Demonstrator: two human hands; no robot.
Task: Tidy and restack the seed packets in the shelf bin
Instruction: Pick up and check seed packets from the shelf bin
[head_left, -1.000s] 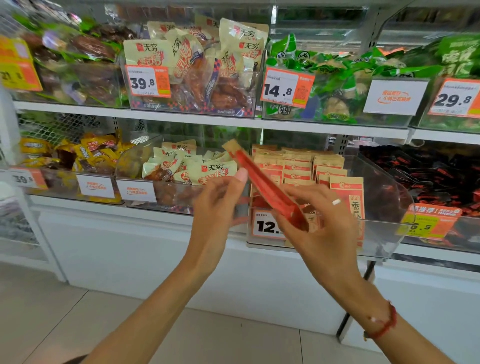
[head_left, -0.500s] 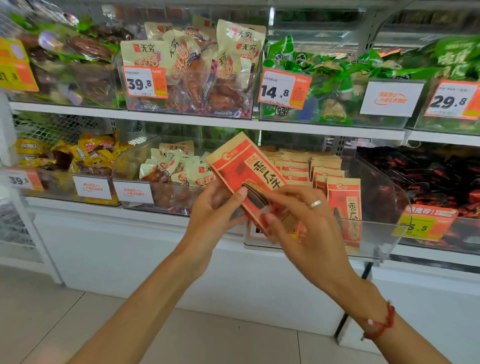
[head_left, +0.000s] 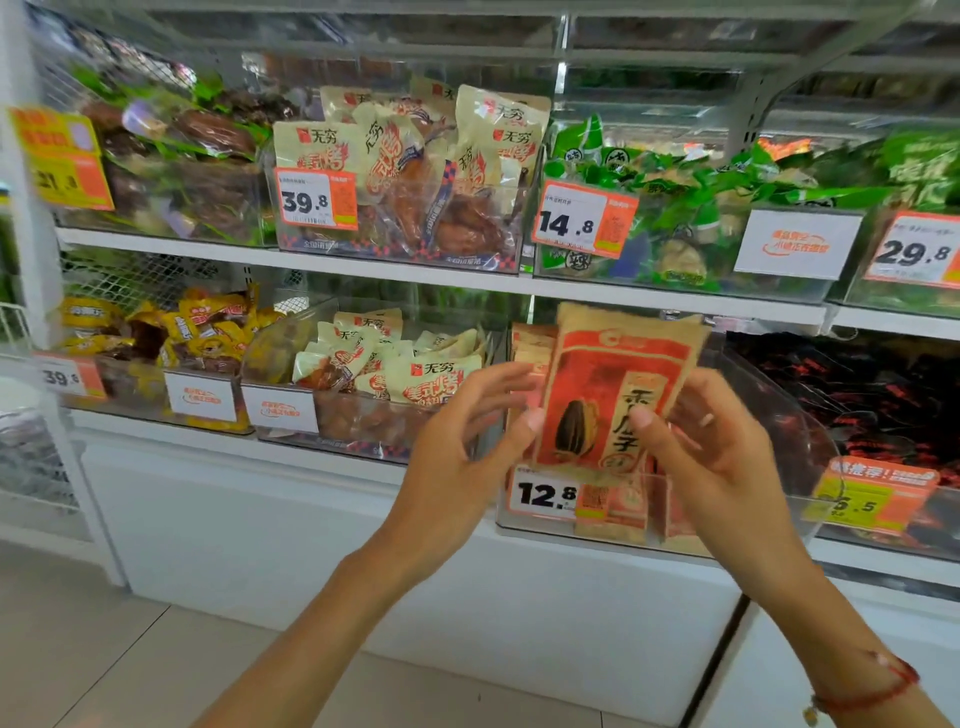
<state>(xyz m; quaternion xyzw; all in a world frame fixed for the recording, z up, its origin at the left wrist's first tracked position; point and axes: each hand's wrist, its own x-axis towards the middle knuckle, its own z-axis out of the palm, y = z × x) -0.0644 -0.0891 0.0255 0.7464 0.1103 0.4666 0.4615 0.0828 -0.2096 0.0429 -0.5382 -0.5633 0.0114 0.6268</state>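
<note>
A red and tan seed packet (head_left: 597, 395) with a sunflower seed printed on it stands upright in front of the clear shelf bin (head_left: 779, 415). My right hand (head_left: 711, 457) pinches its right side, thumb on the front and fingers behind. My left hand (head_left: 467, 441) is at its left edge with the thumb tip against the packet and the fingers spread loosely. More seed packets (head_left: 532, 345) stand in the bin behind it, mostly hidden. Another packet (head_left: 613, 514) shows through the bin's front wall beside the 12.8 price tag (head_left: 543, 493).
A bin of cream snack packs (head_left: 395, 369) sits left of the seed bin, and dark red packets (head_left: 883, 395) fill the bin to the right. The upper shelf (head_left: 415, 273) holds more bagged goods. White cabinet fronts and tiled floor lie below.
The packet has turned from edge-on and tilted to upright with its front facing me. It moved right, toward the bin. My left hand's fingers have loosened from it.
</note>
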